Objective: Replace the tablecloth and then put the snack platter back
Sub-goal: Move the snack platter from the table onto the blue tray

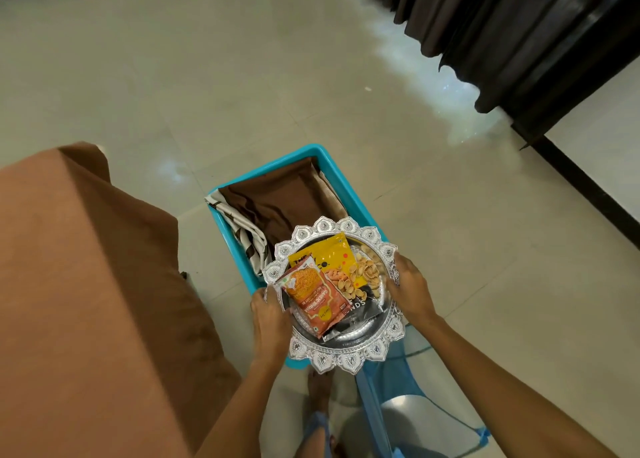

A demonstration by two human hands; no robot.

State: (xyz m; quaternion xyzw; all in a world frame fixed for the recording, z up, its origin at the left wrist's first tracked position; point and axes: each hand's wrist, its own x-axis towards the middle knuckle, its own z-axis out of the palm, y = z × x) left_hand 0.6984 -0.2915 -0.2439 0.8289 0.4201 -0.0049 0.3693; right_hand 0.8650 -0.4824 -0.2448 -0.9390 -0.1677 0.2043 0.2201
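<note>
The left hand (269,314) grips the near-left rim of the snack platter (349,355), fingers curled over its scalloped silver edge; the right hand (408,284) grips the opposite rim on the far-right side, thumb on top. Between the two hands the platter is held roughly level above the near end of a blue tub (349,194) that sits on the tiled floor (242,77).

The platter is round, so it has no long axis of its own — its load does. An orange snack packet (311,295) lies just inside the left hand, its length running from the far-left down toward the near-right, the printed text reading upside-down from here. A yellow packet (332,253) lies beyond it, toward the far rim, and a black packet (360,314) sits under the orange one, nearer the right hand. Loose pistachio shells (360,274) are heaped just left of the right hand's fingers.

Beyond both hands, folded brown cloth (277,201) and a patterned cloth (242,225) fill the tub. Well left of the left hand stands a table draped in a brown tablecloth (86,284). Dark curtains (519,35) hang far beyond the right hand.
</note>
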